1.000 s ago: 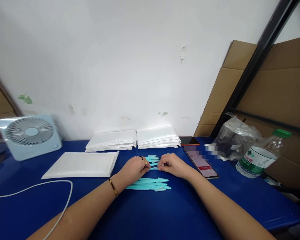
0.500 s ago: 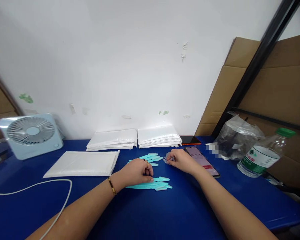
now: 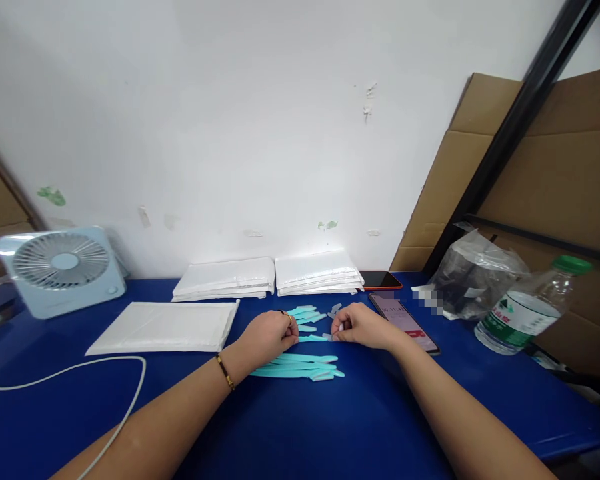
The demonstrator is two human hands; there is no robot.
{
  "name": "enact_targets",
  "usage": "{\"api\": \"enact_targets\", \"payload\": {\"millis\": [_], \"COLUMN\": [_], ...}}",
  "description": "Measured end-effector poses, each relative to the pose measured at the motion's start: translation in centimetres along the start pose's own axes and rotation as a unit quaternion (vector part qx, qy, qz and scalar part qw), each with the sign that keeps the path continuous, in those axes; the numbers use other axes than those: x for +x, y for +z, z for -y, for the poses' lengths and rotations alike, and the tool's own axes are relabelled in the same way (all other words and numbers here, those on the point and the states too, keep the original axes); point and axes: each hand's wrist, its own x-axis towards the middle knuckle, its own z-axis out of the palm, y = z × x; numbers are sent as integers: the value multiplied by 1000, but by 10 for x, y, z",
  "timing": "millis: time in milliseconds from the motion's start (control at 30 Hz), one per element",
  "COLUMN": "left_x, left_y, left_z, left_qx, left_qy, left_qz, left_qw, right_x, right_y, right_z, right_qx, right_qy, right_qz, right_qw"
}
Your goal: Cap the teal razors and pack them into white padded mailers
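My left hand (image 3: 275, 337) is closed on a turquoise eyebrow razor (image 3: 311, 339), whose blade end points right. Its handle is mostly hidden under my fingers. My right hand (image 3: 355, 325) pinches a small clear blade cap (image 3: 327, 337) at the tip of that razor. How far the cap sits over the blade I cannot tell. In front of my left hand lies a bunch of turquoise razors (image 3: 310, 368), side by side. Behind it is another loose group of razors (image 3: 305, 315). Some clear caps (image 3: 335, 309) lie just behind my right fingers.
White padded envelopes lie in two stacks, left (image 3: 225, 277) and right (image 3: 317, 272), by the wall, and a single envelope (image 3: 165, 327) nearer left. A fan (image 3: 65, 267) and cable (image 3: 140, 380) are leftward. Two phones, lit (image 3: 403, 323) and dark (image 3: 380, 280), and a bottle (image 3: 525, 313) are rightward.
My left hand has moved slightly back and left from the front bunch with one razor. My right hand has come nearer, bringing a clear cap to that razor's tip.
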Motion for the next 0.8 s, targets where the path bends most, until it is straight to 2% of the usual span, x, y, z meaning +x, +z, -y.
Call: {"api": "enact_targets", "payload": {"millis": [133,233,367,433,567,633,700,800], "left_x": [1,2,1,0,-4,-5,-5,-3], "left_y": [3,5,2,-3,-9,-9,-6,-2], "left_z": [2,3,1,-1,-7,-7,-6,-4], "left_qx": [-11,27,77,41,-67,-90,-83,-49], "left_qy": [-3,-6,-12,-4,26,26,18,9], "left_qz": [-4,-24,-82,-66,57,93,88,45], "left_qw": [1000,999,994,997,996,991,992,998], "right_x": [7,14,14,10,6,6,7,6], "right_y": [13,21,9,-2,-12,-9,-4,-2], "right_z": [10,12,2,-6,-16,-16,-14,-9], "right_qx": [8,6,-23,-55,-98,-105,-117,-136], "right_qy": [-23,-52,-43,-11,20,11,-3,-24], "right_qz": [-29,-72,-167,-200,-198,-184,-163,-136], "right_qw": [999,996,985,978,975,977,980,981]}}
